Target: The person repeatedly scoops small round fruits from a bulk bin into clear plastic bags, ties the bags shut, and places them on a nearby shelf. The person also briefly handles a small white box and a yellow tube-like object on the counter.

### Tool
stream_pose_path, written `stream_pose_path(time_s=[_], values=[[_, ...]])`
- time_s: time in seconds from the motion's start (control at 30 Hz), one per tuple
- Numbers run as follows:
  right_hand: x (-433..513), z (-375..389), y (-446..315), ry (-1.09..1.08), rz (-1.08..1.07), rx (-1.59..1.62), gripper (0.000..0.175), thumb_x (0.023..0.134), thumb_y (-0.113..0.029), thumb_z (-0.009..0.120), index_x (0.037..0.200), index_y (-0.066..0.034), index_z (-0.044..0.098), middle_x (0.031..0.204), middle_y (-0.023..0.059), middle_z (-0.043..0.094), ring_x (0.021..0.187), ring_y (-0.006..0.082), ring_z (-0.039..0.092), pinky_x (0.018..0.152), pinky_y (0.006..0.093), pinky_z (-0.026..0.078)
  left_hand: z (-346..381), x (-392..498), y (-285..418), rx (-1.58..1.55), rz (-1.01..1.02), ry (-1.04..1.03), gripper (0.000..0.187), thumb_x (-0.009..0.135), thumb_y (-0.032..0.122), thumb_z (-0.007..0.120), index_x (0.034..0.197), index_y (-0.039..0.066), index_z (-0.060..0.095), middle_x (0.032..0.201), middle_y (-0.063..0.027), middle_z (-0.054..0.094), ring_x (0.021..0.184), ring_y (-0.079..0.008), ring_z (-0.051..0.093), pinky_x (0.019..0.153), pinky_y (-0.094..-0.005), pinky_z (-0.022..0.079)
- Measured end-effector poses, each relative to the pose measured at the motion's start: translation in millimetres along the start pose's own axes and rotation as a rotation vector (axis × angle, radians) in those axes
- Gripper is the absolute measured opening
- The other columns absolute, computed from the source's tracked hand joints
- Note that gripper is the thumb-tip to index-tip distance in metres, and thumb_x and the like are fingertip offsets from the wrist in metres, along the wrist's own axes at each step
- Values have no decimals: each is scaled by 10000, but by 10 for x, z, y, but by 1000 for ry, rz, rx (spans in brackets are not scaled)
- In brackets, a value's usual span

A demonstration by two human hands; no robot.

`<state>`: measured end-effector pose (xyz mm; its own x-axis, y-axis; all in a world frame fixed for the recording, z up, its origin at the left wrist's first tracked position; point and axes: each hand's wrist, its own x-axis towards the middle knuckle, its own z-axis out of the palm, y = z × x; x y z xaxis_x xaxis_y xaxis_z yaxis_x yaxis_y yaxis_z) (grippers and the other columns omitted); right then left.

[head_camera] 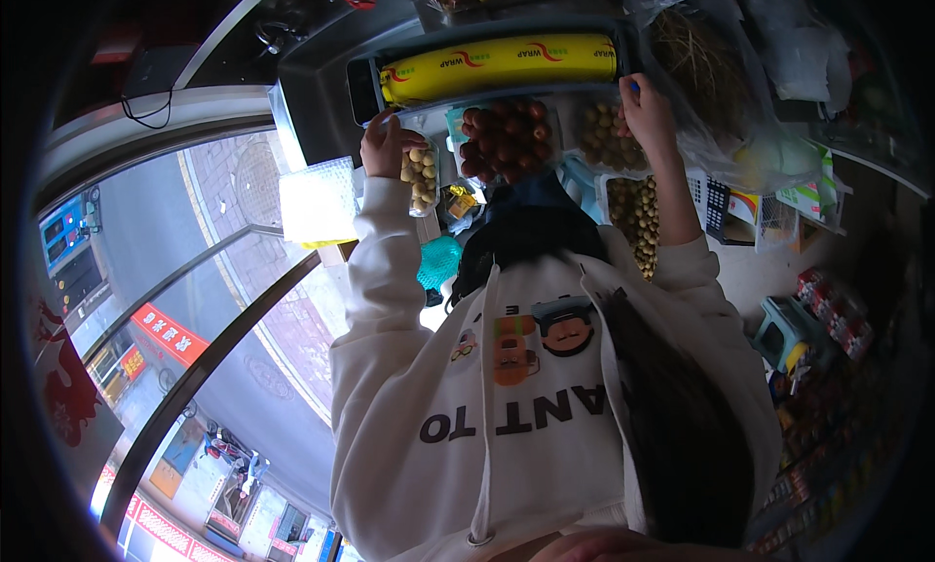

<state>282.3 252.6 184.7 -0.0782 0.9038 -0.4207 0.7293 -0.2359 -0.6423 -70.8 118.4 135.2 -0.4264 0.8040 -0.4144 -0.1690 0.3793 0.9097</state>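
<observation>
A yellow roll of cling film (pixel 504 64) lies in a dark dispenser box (pixel 358 87) in front of me. A pale edge of clear film seems to run along the box's near side between my hands. At its left end, my left hand (pixel 383 147) pinches this edge, with the other fingers spread. My right hand (pixel 646 116) is closed at the right end, beside a small blue spot. Between them sits a clear tray of dark red round fruit (pixel 505 140). Below my left hand is a tray of tan round fruit (pixel 418 175); another tray of brownish fruit (pixel 606 135) lies by my right.
A white crate of small brown fruit (pixel 634 211) stands right of my body. Plastic bags (pixel 701 65) with dry stems crowd the back right. A metal counter (pixel 314 102) and a bright white bag stack (pixel 318 200) are left, before the window. A stool (pixel 778 328) stands lower right.
</observation>
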Motion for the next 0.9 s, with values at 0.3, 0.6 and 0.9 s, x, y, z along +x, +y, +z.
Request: stream_pose_path(time_s=[0.3,0.6,0.9], values=[[151,-76,196,-7,-4,161,275,950,-260,462,1035,-38,600,668,58,631,552,120,614,532,245,488,-52,306,95,63,-182,24,324,912,217,527,978,-100,542,662,-184,632,592,-258,655,548,-282,546],[145,-2,392,103,-132,408,224,934,-116,496,1150,-71,532,754,83,646,626,138,644,540,236,482,-130,314,1,99,-175,-20,308,932,203,485,1060,-63,570,729,-149,658,649,-213,668,561,-229,519],[0,-5,307,141,-227,338,213,902,-151,561,1094,-59,555,660,67,626,533,120,615,473,248,458,-169,314,3,78,-147,-82,333,932,235,493,1061,-63,569,756,-150,663,680,-217,671,585,-230,525]])
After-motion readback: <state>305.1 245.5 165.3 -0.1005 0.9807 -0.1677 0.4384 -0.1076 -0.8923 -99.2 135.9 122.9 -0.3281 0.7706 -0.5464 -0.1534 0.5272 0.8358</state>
